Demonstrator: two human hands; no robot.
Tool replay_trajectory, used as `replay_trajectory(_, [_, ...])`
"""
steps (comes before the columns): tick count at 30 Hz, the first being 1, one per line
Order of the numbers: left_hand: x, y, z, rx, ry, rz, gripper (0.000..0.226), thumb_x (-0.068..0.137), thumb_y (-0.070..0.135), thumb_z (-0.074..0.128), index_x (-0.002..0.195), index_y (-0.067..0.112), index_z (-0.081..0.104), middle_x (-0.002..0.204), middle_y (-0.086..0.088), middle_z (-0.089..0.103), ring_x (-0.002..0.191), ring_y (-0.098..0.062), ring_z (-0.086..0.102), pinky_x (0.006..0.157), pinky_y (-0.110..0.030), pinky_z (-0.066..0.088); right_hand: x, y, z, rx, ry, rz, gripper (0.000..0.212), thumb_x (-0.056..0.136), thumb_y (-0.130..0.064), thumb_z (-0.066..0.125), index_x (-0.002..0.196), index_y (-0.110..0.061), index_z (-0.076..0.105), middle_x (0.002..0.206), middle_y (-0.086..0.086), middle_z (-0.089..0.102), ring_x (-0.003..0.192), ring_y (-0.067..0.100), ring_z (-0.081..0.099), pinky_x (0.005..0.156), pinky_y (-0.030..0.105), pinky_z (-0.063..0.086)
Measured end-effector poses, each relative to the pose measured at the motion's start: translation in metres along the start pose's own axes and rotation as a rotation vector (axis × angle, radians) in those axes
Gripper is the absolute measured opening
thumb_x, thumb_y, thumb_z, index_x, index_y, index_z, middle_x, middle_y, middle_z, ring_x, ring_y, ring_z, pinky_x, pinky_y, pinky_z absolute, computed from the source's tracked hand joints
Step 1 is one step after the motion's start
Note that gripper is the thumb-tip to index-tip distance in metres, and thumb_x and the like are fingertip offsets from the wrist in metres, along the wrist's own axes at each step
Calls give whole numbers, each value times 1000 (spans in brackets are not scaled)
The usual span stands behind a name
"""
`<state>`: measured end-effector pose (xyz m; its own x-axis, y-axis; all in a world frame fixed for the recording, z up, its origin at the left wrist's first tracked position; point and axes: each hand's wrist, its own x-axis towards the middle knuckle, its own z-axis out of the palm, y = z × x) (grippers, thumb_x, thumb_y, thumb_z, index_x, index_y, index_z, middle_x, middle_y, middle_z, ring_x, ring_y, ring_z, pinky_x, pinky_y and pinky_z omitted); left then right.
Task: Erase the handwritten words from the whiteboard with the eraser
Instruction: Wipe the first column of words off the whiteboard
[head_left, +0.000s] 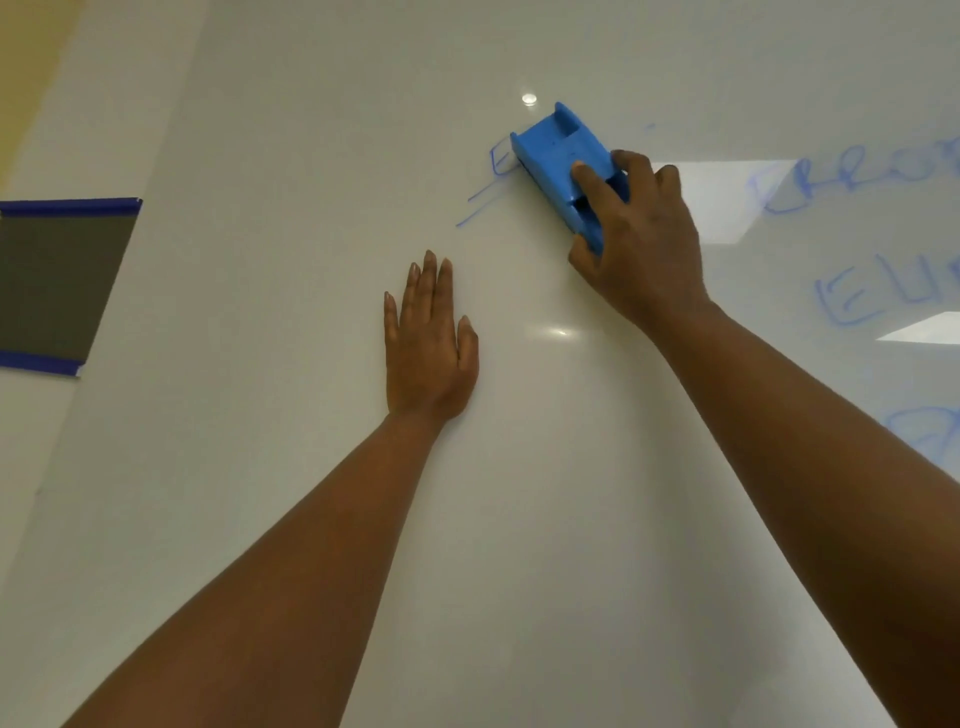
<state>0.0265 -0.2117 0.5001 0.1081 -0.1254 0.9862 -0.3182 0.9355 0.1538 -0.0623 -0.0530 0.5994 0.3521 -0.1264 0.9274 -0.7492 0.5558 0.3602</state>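
- On a glossy white wall-mounted whiteboard (322, 156), seen in the head view from close below, a person's two bare arms reach up and forward.
- The right hand (641, 244) grips a bright blue plastic block eraser (563, 161), fingers curled over its far edge and thumb pressed on the near side; the eraser lies flat against the board, tilted up and to the left.
- Just beside the eraser's left end are leftover blue marker strokes (488, 187): part of a letter and two slanted lines.
- The left hand (428, 345) rests flat on the board below and left of the eraser, fingers straight and close together, holding nothing.
- To the right, faint blue handwritten words (852, 182) run toward the frame edge in several rows; they are blurred and hard to read.
- At far left, a dark grey panel with blue tape edges (57, 280) sits off the board.
- Judged step: wiping is mid-way; the strokes nearest the eraser look partly cleared.
- The next move likely calls for sliding the eraser left over the remaining strokes with firm pressure, then working through the rows on the right.
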Motion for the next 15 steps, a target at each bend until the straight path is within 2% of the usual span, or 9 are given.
replay_trajectory(7, [0, -1, 0, -13, -8, 8, 64, 87, 25, 23, 148, 10, 16, 157, -6, 11, 145, -18, 7, 118, -38, -3, 10, 20, -3, -53, 69, 309, 55, 87, -19, 44, 140, -14, 30, 141, 18, 30, 115, 36, 36, 87, 37, 40])
replay_trajectory(15, [-1, 1, -2, -27, -5, 13, 63, 86, 24, 24, 148, 9, 17, 157, -7, 12, 145, -19, 7, 117, -38, -2, -2, 24, -3, -54, 106, 292, 55, 86, -22, 44, 139, -14, 32, 139, 20, 33, 112, 37, 37, 86, 39, 39])
